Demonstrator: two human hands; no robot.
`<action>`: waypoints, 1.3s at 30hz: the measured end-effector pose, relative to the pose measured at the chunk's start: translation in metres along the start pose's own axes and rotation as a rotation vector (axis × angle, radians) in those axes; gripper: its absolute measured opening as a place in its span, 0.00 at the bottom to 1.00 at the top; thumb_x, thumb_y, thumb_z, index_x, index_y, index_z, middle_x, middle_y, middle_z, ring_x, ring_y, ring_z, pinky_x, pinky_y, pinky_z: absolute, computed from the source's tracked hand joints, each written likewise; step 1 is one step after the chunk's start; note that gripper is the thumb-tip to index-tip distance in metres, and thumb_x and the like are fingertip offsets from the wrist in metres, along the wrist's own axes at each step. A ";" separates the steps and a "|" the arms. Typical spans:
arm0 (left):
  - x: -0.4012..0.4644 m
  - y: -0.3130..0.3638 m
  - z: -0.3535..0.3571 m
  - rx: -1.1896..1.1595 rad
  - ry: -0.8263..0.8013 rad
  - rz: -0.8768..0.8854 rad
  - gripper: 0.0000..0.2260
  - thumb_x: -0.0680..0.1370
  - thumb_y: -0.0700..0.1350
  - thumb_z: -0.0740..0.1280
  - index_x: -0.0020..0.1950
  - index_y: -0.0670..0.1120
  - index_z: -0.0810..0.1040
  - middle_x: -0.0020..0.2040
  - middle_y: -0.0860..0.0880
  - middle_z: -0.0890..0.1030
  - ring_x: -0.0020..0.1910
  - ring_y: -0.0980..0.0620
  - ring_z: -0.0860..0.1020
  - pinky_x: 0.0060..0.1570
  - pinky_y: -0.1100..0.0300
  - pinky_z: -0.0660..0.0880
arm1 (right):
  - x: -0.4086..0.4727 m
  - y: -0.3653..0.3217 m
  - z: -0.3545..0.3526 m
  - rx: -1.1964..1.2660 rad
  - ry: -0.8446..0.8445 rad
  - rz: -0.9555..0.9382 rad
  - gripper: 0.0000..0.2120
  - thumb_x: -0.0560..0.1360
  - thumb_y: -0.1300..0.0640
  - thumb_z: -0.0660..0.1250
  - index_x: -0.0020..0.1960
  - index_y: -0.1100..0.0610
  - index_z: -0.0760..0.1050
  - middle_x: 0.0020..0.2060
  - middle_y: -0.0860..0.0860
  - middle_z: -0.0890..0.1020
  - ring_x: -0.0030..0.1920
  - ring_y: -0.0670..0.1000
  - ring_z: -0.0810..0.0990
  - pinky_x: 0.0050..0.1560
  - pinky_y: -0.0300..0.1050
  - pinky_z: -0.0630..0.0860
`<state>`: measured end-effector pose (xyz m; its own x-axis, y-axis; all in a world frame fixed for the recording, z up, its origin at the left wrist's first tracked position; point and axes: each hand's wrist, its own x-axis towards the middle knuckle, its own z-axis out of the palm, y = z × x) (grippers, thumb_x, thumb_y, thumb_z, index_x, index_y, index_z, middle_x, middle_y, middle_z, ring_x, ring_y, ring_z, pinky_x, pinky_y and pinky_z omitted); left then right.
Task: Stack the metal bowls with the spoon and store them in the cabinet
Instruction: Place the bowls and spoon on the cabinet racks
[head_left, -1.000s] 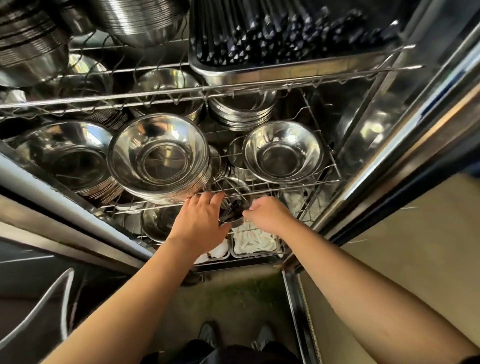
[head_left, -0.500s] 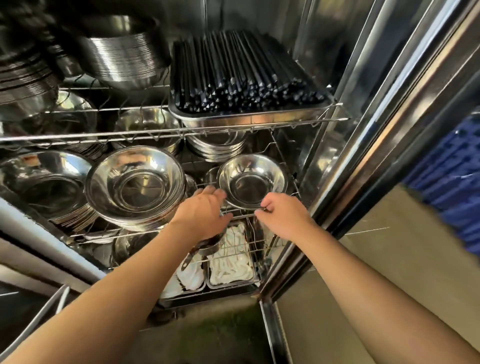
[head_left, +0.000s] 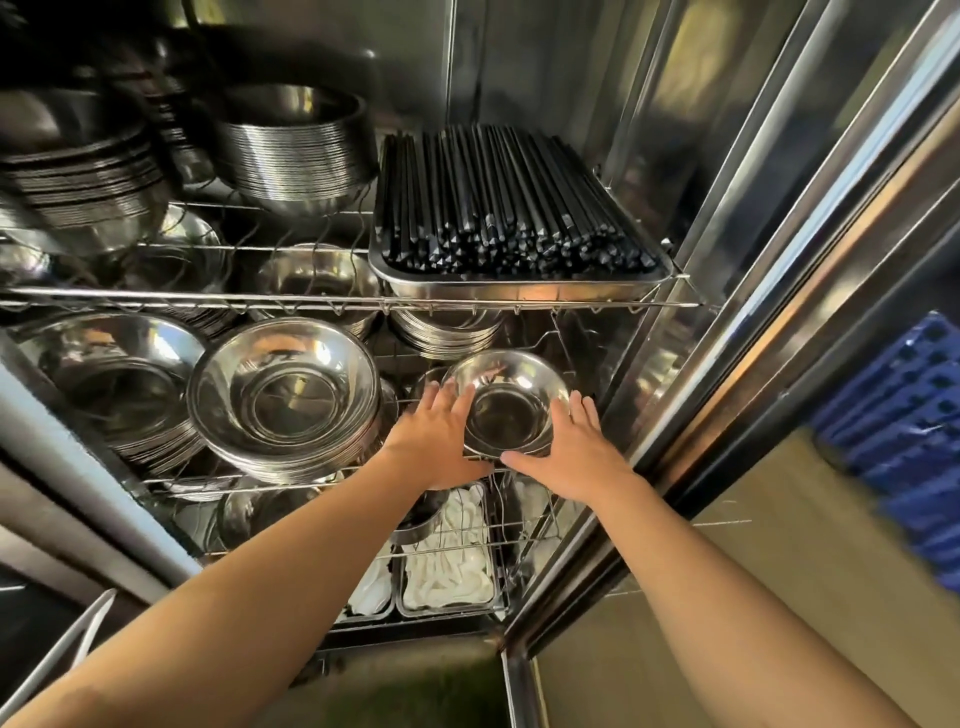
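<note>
A small stack of metal bowls (head_left: 506, 400) sits on the middle wire shelf (head_left: 311, 480) of the steel cabinet, towards its right side. My left hand (head_left: 439, 441) cups the stack's left and front rim. My right hand (head_left: 569, 454) presses against its right side, thumb under the front edge. Both hands hold the stack between them. No spoon is visible in the bowl.
A larger bowl stack (head_left: 285, 397) stands just left, another (head_left: 114, 384) further left. The upper shelf carries a tray of black chopsticks (head_left: 514, 208) and more bowl stacks (head_left: 296, 150). Below lie tubs of white spoons (head_left: 449, 561). The cabinet's door frame (head_left: 727, 338) is right, blue crates (head_left: 914, 431) beyond.
Both hands rose from the lower shelf's front edge to the small bowl stack and closed around its sides. The view tilted upward, showing more of the upper shelf.
</note>
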<state>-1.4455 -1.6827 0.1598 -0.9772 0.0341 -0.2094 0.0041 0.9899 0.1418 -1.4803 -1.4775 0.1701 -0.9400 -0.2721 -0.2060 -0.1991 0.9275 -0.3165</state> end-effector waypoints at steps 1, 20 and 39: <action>0.001 -0.001 0.002 -0.005 -0.009 0.000 0.55 0.74 0.72 0.65 0.83 0.47 0.34 0.86 0.43 0.41 0.84 0.41 0.41 0.80 0.40 0.55 | 0.001 0.001 0.001 -0.004 -0.017 0.005 0.61 0.67 0.23 0.65 0.84 0.54 0.39 0.83 0.54 0.38 0.81 0.53 0.34 0.79 0.60 0.51; -0.010 -0.011 0.015 -0.185 0.029 -0.028 0.57 0.74 0.72 0.66 0.84 0.45 0.34 0.86 0.44 0.43 0.84 0.43 0.39 0.82 0.42 0.51 | 0.001 -0.006 0.011 -0.060 -0.082 -0.034 0.64 0.66 0.20 0.62 0.83 0.55 0.36 0.82 0.53 0.34 0.81 0.52 0.36 0.78 0.61 0.54; -0.039 -0.027 0.017 -0.098 0.053 -0.106 0.54 0.77 0.70 0.61 0.82 0.41 0.32 0.86 0.40 0.47 0.85 0.42 0.49 0.80 0.43 0.58 | -0.010 -0.036 0.021 -0.037 -0.080 -0.108 0.64 0.67 0.22 0.64 0.83 0.57 0.35 0.83 0.57 0.39 0.82 0.56 0.41 0.78 0.59 0.55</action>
<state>-1.4041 -1.7081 0.1475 -0.9809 -0.0798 -0.1772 -0.1179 0.9692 0.2162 -1.4582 -1.5140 0.1640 -0.8876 -0.3890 -0.2466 -0.3092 0.9001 -0.3071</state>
